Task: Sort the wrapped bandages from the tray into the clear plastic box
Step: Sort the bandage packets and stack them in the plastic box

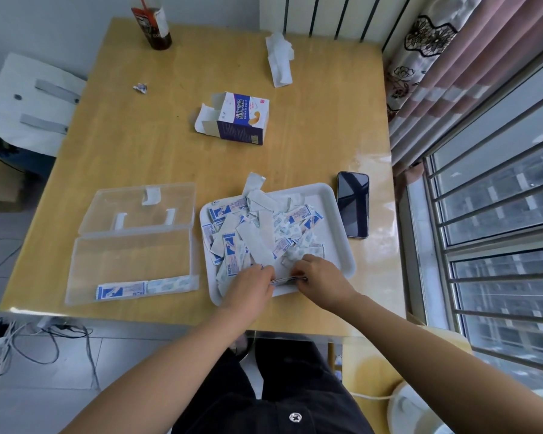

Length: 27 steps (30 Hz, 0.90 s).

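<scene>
- Our left hand (pixel 253 286) and right hand (pixel 322 278) each pinch one end of a thin stack (pixel 290 279), held edge-on over the near rim of the tray (pixel 342 214).
- Wrapped bandages (pixel 257 233) lie heaped across the tray. A short row (pixel 138 288) already lies along the near wall of the clear box (pixel 132 255), just left of the tray.
- We judge the wrappers light, limp and slick. A stack will fan apart unless we squeeze it across its flat faces.

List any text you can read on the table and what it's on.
"创口贴": on the open carton; the smaller print below it is too small to read.
Print on the wrapped bandages: too small to read.
Print on the bottle label: blurred, unreadable.
</scene>
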Motion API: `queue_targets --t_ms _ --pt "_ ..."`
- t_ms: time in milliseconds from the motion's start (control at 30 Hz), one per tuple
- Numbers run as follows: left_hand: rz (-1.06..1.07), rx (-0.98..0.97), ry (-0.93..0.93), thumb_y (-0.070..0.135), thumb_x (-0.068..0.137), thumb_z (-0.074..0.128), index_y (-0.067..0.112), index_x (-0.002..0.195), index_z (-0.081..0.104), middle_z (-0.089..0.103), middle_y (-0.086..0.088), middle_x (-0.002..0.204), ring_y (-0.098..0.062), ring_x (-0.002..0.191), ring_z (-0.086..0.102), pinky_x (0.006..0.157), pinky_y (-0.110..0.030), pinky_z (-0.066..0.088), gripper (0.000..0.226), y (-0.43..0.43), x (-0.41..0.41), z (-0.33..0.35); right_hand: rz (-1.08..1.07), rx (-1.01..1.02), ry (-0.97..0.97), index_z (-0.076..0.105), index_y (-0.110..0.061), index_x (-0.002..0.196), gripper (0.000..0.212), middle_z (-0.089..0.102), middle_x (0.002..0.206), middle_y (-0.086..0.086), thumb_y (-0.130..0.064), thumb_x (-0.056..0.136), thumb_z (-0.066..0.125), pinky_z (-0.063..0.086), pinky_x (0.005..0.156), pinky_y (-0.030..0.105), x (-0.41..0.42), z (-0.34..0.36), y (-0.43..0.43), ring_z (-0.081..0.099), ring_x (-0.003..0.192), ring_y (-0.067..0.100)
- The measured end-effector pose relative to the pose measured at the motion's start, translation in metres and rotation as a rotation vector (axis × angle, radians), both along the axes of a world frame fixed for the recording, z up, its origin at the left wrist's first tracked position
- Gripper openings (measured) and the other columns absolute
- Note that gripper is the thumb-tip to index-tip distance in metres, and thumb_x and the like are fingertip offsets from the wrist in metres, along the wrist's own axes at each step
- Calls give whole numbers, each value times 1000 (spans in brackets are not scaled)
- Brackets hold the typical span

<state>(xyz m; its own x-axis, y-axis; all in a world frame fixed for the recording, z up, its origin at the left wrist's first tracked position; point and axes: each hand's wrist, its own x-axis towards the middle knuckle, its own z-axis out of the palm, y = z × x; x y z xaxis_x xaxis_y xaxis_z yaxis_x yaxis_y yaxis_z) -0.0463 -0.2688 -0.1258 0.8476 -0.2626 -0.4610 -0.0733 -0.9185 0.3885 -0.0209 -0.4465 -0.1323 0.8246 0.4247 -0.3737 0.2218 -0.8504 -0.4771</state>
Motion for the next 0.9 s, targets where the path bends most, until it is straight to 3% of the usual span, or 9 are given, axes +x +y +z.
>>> queue_targets --t_ms 100,200,300,433,567,700,767,900 --pt "-31 24 8 25 99 44 12 117 57 57 -8 110 -25 101 56 85 -36 45 26 -1 2 4 29 3 22 71 -10 98 20 63 92 10 -9 89 54 40 69 30 6 4 1 58 86 26" --pt "-13 45 -63 25 101 37 13 117 55 52 -7 106 -26 90 57 75 -36 47 27 6 4 23 8 88 -50 72 -13 90 16 63 79 4 -14 91 56 41 64 33 15 24 2 51 72 19" --pt "23 73 -144 22 100 37 12 113 51 45 -6 108 -21 78 51 66 -33 45 22 20 12 47 41 54 -130 67 -20 98 16 59 80 4 -23 95 51 36 57 33 24 45 17 52 73 22" --pt "6 112 -53 17 99 33 10 118 43 56 -10 106 -30 91 57 66 -35 39 23 50 14 73 106 135 -126 65 -21 106 23 62 80 9 -19 95 46 39 61 34 32 62 58 52 79 26" --pt "146 -43 57 20 99 34 14 127 45 58 -8 91 -26 80 54 61 -31 34 31 99 9 93 219 197 -123 62 -18 123 31 65 85 11 -14 97 46 43 76 37 32 80 104 55 88 27" --pt "321 -163 144 19 99 34 26 138 44 63 -10 102 -27 87 59 58 -28 34 41 142 4 96 329 283 -113 52 -18 137 40 64 115 8 -15 97 50 45 75 31 27 86 144 62 94 26" --pt "424 -295 218 18 98 34 24 131 51 60 -5 89 -22 80 59 60 -27 38 37 160 1 88 456 288 -144 51 -15 137 45 58 122 6 -15 93 56 52 73 37 23 84 160 64 91 27" --pt "543 -443 291 16 99 33 28 106 58 46 0 71 -16 68 45 63 -31 38 30 191 -3 82 556 187 -206 54 -10 133 41 58 106 11 -16 92 58 51 69 44 27 82 187 62 84 33"
